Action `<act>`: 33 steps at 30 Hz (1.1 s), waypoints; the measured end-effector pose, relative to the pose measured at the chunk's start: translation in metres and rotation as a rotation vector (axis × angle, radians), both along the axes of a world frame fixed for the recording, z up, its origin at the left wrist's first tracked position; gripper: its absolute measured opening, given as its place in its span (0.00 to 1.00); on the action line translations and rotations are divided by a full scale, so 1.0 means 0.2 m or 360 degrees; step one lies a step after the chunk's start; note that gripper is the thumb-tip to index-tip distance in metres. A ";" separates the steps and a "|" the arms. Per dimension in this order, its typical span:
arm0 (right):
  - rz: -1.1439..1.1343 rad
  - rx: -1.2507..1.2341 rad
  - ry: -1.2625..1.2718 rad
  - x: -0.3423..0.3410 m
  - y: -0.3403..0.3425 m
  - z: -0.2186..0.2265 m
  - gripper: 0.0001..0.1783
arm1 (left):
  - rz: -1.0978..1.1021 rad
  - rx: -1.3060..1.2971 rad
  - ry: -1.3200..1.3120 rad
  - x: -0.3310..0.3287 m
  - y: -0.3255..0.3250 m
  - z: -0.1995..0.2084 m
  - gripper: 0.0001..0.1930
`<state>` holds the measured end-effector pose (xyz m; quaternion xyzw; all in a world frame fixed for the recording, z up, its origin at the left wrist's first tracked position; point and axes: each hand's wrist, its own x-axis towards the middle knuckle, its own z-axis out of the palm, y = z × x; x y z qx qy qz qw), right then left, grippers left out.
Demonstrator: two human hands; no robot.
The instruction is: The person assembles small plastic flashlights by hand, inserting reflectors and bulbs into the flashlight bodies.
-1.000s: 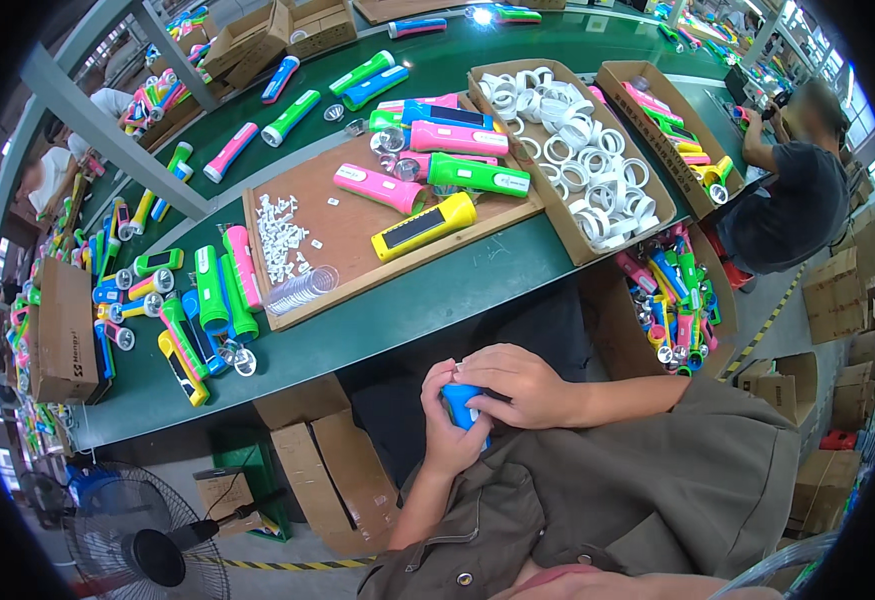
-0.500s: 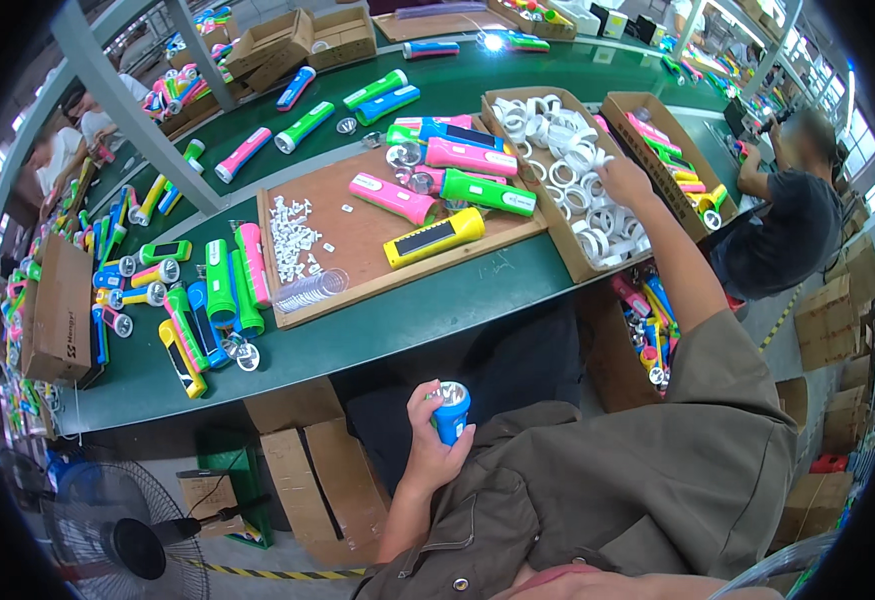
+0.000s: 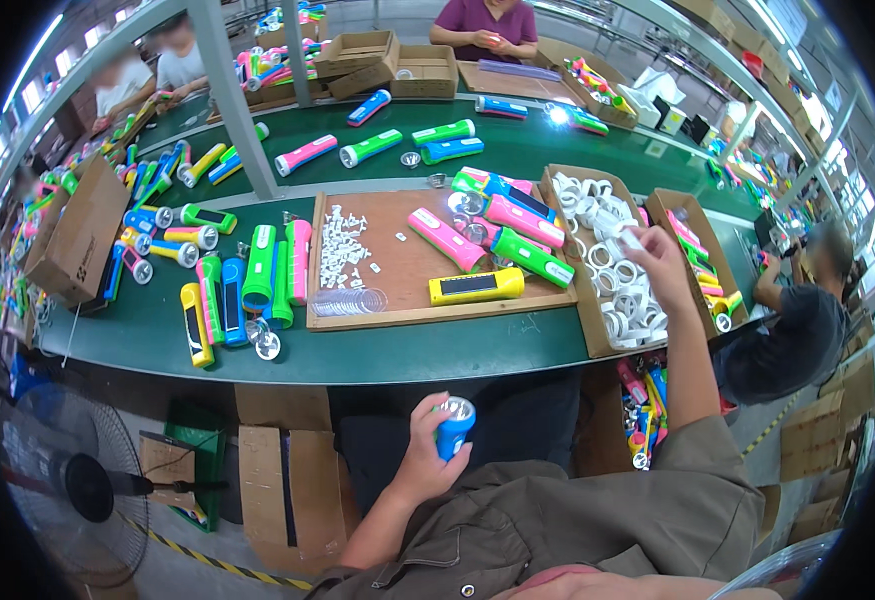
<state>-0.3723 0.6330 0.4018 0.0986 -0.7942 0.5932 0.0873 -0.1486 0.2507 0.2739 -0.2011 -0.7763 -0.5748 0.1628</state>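
My left hand (image 3: 427, 452) is wrapped round a blue flashlight (image 3: 452, 432), held upright in front of my body below the table edge. A shiny silver reflector shows in its upward-facing head. At the right, my right hand (image 3: 660, 262) is over a cardboard box (image 3: 597, 345) full of white plastic rings (image 3: 605, 268). Its fingers are pinched on a white ring (image 3: 631, 240) at the fingertips, partly hidden. Left of this box, a wooden tray (image 3: 397, 318) carries pink, green and yellow flashlights (image 3: 477, 287), small white parts (image 3: 342, 250) and stacked clear discs (image 3: 349, 302).
Several flashlights (image 3: 257, 270) lie on the green table (image 3: 407, 368) left of the tray. Another cardboard box (image 3: 692, 215) of flashlights adjoins the rings. A fan (image 3: 87, 487) stands lower left. Co-workers sit around, one in a purple shirt (image 3: 482, 22) across the table.
My view has shifted, bringing a person across the table into sight. My right hand stays at the ring box, with a white ring now showing at its fingertips. The left hand still holds the flashlight.
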 end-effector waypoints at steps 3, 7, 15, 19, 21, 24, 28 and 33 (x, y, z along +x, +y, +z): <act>0.0568 0.0120 0.0070 0.21 -0.54 0.08 0.19 | 0.0012 0.0044 0.0239 -0.19 0.06 0.13 0.38; 0.0942 0.0413 0.0506 0.39 -0.99 0.20 0.30 | 0.0140 0.0086 0.0657 -0.48 0.12 0.41 0.39; 0.0894 0.0776 0.0996 0.31 -1.19 0.34 0.34 | 0.0291 -0.0078 0.0880 -0.59 -0.06 0.57 0.41; 0.1001 0.0802 0.1091 0.35 -1.23 0.35 0.36 | 0.0287 -0.0043 0.0844 -0.55 -0.06 0.54 0.38; 0.0982 0.0790 0.1181 0.38 -1.23 0.35 0.37 | 0.0339 -0.0106 0.0836 -0.53 -0.06 0.53 0.35; 0.0913 0.0796 0.1296 0.44 -1.22 0.34 0.38 | 0.0413 -0.0133 0.0828 -0.50 -0.04 0.54 0.29; 0.0923 0.0845 0.1311 0.49 -1.23 0.39 0.38 | 0.0412 0.0021 0.0913 -0.48 -0.01 0.49 0.33; 0.0963 0.0910 0.1203 0.49 -1.21 0.41 0.36 | 0.0430 -0.0012 0.1063 -0.44 -0.01 0.53 0.40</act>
